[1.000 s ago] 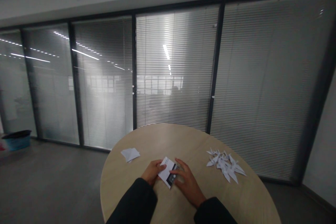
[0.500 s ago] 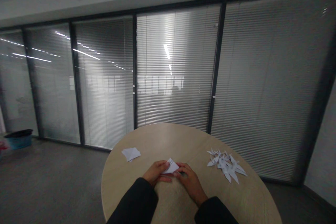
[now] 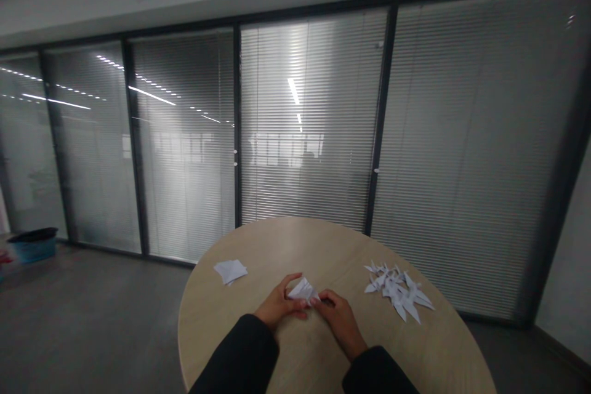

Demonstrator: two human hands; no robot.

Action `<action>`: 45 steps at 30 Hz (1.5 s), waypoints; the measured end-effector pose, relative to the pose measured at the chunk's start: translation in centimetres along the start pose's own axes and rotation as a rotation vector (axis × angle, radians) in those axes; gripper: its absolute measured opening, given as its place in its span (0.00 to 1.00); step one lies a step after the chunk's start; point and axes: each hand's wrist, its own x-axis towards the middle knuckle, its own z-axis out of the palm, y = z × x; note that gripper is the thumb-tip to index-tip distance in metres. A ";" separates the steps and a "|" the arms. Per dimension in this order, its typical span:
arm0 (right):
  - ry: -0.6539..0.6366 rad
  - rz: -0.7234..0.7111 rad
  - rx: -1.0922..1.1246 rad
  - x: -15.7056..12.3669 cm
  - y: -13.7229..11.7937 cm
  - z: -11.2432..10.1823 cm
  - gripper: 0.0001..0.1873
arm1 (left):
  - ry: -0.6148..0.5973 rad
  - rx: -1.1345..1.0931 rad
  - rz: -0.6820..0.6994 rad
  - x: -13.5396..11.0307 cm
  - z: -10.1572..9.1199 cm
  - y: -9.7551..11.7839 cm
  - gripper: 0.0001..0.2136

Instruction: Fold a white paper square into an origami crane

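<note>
From here I see a round wooden table [image 3: 286,246] before the person. On its right side lies a pile of paper cranes [image 3: 398,290], on its left a folded white paper [image 3: 229,271]. The left hand [image 3: 279,305] and right hand [image 3: 339,320] are close together, holding a small paper triangle [image 3: 302,289] between them.

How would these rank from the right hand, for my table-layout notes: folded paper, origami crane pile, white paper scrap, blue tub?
1. Folded paper: at the fingertips of the right hand.
2. Origami crane pile: right side of the table.
3. White paper scrap: left side of the table.
4. Blue tub: on the floor, far left.
</note>
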 end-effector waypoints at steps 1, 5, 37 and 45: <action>0.006 0.005 -0.014 0.0 0.0 0.1 0.17 | 0.002 0.013 0.009 0.1 -0.1 -0.1 0.43; 0.032 0.010 -0.035 0.0 0.1 0.2 0.15 | 0.013 0.047 0.019 0.4 -0.2 -0.4 0.38; 0.071 0.025 0.008 -0.1 -0.2 0.5 0.14 | 0.260 0.167 0.067 0.2 0.3 0.1 0.22; 0.038 0.033 0.135 -0.2 -0.2 0.6 0.16 | 0.226 0.230 0.089 0.5 0.0 -0.1 0.22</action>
